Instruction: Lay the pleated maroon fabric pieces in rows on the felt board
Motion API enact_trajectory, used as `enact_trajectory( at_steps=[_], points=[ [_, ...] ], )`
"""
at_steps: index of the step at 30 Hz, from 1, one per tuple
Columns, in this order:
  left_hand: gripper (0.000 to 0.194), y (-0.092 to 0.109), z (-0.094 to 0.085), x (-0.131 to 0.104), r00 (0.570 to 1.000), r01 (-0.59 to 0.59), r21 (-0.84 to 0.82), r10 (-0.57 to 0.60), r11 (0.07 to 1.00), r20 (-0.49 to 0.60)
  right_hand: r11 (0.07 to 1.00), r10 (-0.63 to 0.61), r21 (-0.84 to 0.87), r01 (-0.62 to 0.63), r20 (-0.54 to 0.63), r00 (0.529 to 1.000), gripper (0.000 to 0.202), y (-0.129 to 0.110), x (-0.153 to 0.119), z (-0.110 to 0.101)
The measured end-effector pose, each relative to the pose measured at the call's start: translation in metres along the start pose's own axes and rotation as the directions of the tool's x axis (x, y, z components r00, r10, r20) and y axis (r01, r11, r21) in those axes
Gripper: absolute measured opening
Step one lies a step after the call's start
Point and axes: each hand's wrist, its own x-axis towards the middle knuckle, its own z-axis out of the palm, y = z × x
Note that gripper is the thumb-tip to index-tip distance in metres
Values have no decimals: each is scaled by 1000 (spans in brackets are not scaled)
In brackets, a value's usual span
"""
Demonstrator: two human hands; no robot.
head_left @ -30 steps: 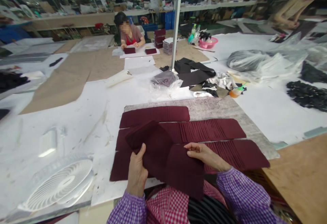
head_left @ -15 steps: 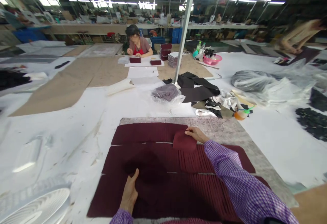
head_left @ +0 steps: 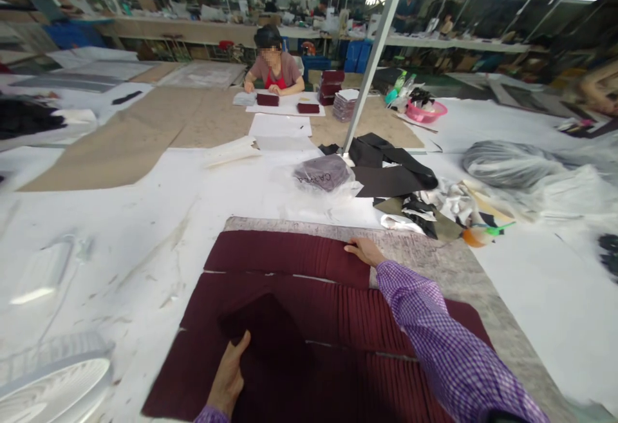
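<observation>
Overlapping maroon fabric pieces (head_left: 270, 254) lie in long rows on a grey sheet. At the right end of the far row my right hand (head_left: 365, 252) has its fingers closed on the upper edge of the last fabric piece (head_left: 355, 270), which lies flat against the row. Low at the left, my left hand (head_left: 230, 371) grips dark maroon fabric pieces (head_left: 264, 328) with its thumb on top. They are held above the nearer rows; how many there are is hard to tell in the shadow. My sleeves are purple checked.
A white fan (head_left: 58, 384) stands at the lower left. Beyond the rows lie a plastic-wrapped bundle (head_left: 323, 173), black fabric scraps (head_left: 391, 178) and an orange bottle (head_left: 476, 236). A metal post (head_left: 376, 56) rises behind them. Across the table sits a person (head_left: 275, 72) by maroon stacks.
My right hand has lowered the fabric piece from above onto the far row's right end. My left hand has shifted slightly left and down, its fabric now showing more plainly. The view has tilted down.
</observation>
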Motion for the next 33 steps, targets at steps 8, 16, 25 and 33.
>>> enact_trajectory(
  at_steps=[8,16,25,33],
  points=[
    [49,1,-1,1,999,32,-24,-31,999,38,995,-96,-13,97,104,990,23,11,9,-1],
    [57,3,3,-3,999,23,-56,-21,998,31,991,-90,-91,99,101,991,24,4,11,-10],
    [56,1,1,-2,999,20,-43,-18,999,31,986,-79,-140,92,98,992,24,-6,14,-13],
    [48,1,-1,-1,998,41,-34,-39,999,48,983,-51,-175,61,60,997,25,-7,11,-6]
  ],
)
